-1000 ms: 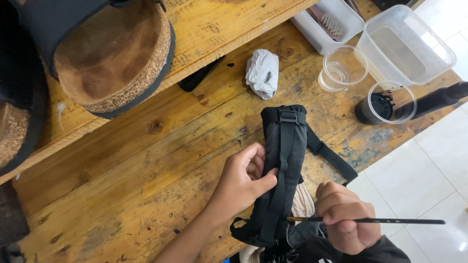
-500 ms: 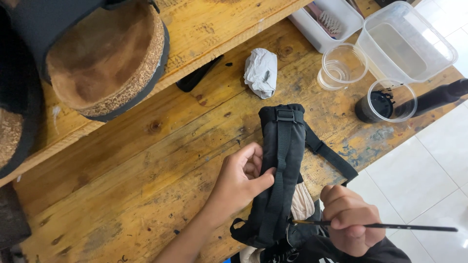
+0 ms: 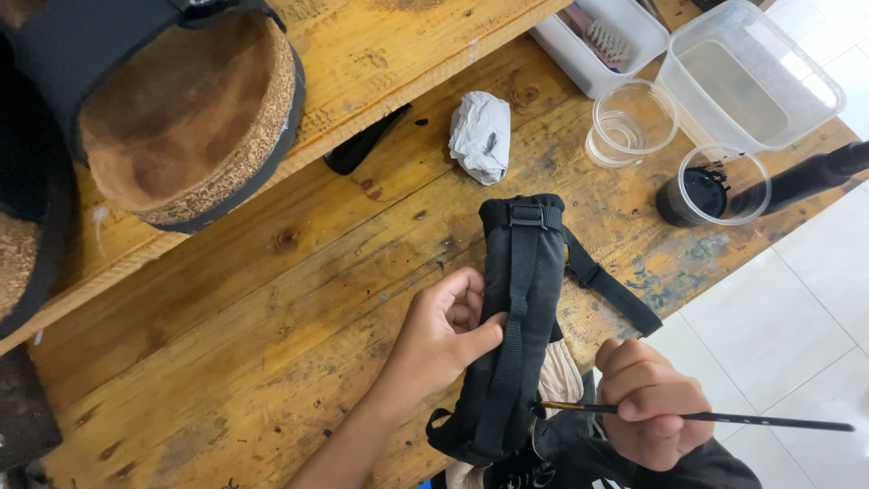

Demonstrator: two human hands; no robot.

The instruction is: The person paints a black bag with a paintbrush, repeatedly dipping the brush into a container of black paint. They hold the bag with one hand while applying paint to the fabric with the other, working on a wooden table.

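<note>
Head view: the left hand (image 3: 444, 330) grips the side of a black strapped bag (image 3: 516, 317) lying on the wooden table (image 3: 226, 362); the right hand (image 3: 652, 403) pinches a thin brush (image 3: 724, 418). A cup (image 3: 715, 186) holds black paint, a clear cup (image 3: 629, 122) and tub (image 3: 747, 77) hold water. Since 0.5 s ago little has moved. White floor tiles (image 3: 787, 326) lie beyond.

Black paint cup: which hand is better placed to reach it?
Probably the right hand: it holds the thin brush, on the black paint cup's side. The left hand grips the black bag.
</note>
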